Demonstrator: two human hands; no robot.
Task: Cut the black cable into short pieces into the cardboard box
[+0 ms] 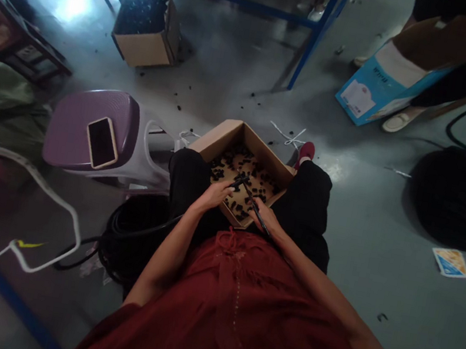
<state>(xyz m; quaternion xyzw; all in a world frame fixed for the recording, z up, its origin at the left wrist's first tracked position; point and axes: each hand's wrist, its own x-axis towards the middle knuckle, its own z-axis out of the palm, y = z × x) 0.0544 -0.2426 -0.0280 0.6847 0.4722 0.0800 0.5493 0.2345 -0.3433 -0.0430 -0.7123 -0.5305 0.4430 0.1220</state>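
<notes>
Your left hand (215, 194) grasps a slender, black, cord-like strand (239, 181) over the near, open cardboard box (217, 140) of small black pieces (234, 206); your right hand (268, 217) clasps a thin dark tool (251, 198).

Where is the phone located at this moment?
In the head view, the phone lies on the purple stool, left of the cardboard box between the person's legs.

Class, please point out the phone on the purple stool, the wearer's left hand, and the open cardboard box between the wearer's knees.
Phone (102, 142): head view, middle of its dark screen.
Left hand (214, 194): head view, back of the hand.
Cardboard box (217, 138): head view, wall at picture left.
</notes>
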